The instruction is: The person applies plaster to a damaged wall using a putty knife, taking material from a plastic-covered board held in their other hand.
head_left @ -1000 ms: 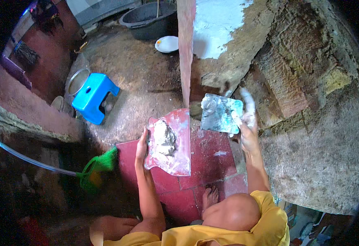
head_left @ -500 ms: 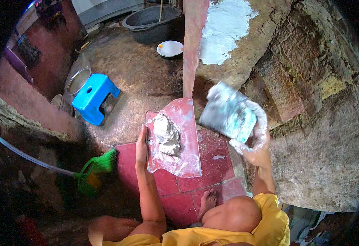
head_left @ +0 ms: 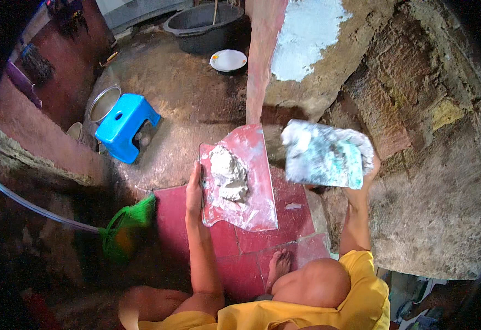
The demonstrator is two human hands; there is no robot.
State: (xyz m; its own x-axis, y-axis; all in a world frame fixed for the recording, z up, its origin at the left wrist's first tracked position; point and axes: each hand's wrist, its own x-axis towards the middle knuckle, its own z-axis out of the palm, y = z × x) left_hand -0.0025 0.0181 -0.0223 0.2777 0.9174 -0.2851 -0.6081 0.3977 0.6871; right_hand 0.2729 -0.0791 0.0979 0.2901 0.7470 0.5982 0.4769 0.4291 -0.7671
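My left hand (head_left: 194, 190) grips the left edge of a flat pinkish-red board (head_left: 259, 190) with an irregular outline. A lump of white putty (head_left: 228, 175) lies on the board, with white smears around it. To the right, my right hand (head_left: 368, 159) is closed on the right side of a thin rectangular plate (head_left: 320, 157), dark and greenish under white smears. Most of its fingers are hidden by the plate, and white paste coats what shows. Beyond it, a patch of white putty (head_left: 309, 41) covers part of the rough wall (head_left: 356, 33). Plate and board are apart.
A blue plastic stool (head_left: 124, 124) stands at the left, near a green broom (head_left: 127, 223). Farther back are a white plate (head_left: 228, 60) and a large dark tub (head_left: 202, 33). A pink wall edge (head_left: 257, 71) rises ahead. Red floor tiles (head_left: 229, 275) lie below my hands.
The rectangular plate in my right hand has swung rightward and turned, its smeared face now showing more broadly. The board in my left hand has shifted slightly up and right.
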